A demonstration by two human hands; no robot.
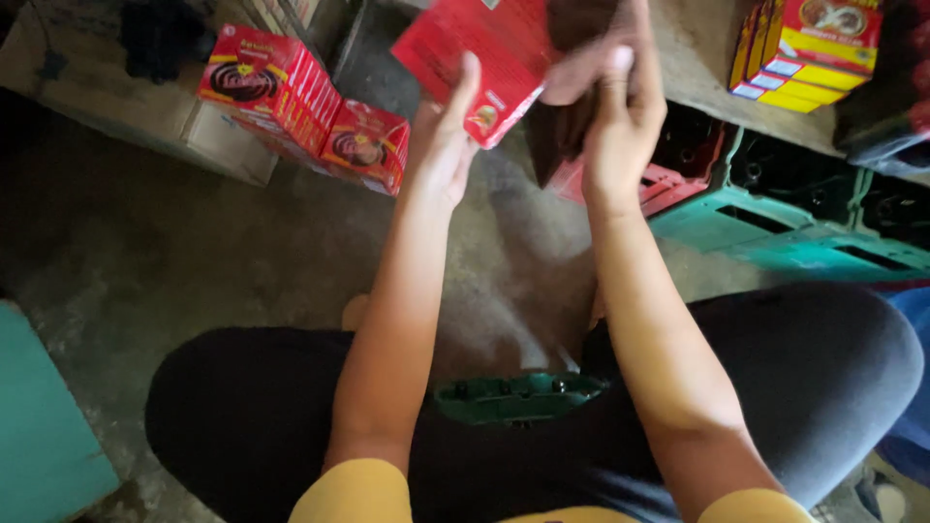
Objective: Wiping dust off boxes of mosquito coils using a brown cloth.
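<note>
Head view looks straight down past two dark-trousered knees onto a rough, stained grey concrete floor (242, 261), dim and dusty, with a green plastic stool edge (518, 395) showing between the legs.

Both bare forearms stretch up and away from the body, and the red printed cardboard box (480, 48) they work on is our landmark, up at the top centre, held above the floor. The left hand (444, 145) comes in from below the box, palm turned inward, thumb pressed up along the box's lower edge, fingers closed around it from behind. The right hand (620, 126) sits just right of the box, fingers curled and pinching a dark brown flat sheet (557, 136) that hangs down touching the box's right side. The motion is blurred, so the finer finger detail is lost.

Now the count. Left of the held box, two red cardboard boxes with a black spiral picture (291, 102) rest on a brown carton. Far right of it, one stack of red and yellow cardboard boxes (809, 48) stands on a grey ledge. Below right of the box, teal plastic bottle crates (785, 228), at least two, lie on the floor, with one red plastic crate (668, 184) nearer in. One teal flat surface (39, 426) sits well down to the left.
</note>
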